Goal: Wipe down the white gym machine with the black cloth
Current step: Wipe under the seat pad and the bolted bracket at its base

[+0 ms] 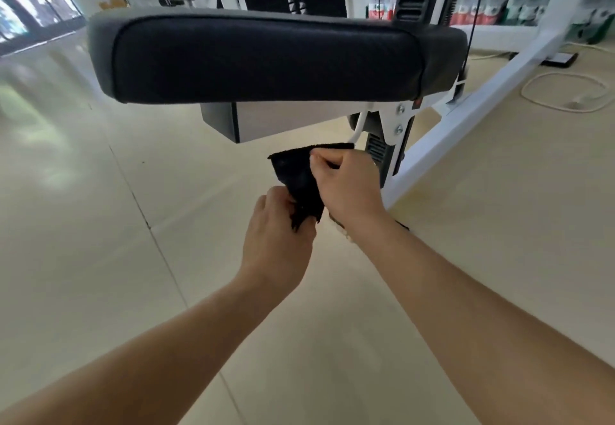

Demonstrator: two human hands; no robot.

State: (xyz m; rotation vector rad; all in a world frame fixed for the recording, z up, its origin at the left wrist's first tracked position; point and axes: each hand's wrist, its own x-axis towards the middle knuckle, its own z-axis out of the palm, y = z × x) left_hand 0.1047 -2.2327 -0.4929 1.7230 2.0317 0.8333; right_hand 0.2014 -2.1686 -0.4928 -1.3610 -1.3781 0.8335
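black cloth (pixel 299 181) held in air between both hands, below front edge of black seat pad (pixel 266 58), beside white gym machine (pixel 442 138) frame. long axis runs steeply, upper end toward machine, lower bunched end pointing down. left hand (pixel 279 235) fingers grip lower end; right hand (pixel 346 181) pinches upper edge.

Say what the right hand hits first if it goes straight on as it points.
The right hand pinches the black cloth, so that comes first. Beyond it, up and leftward, probably the grey housing under the black seat pad, though depth is unclear and it might pass beneath.
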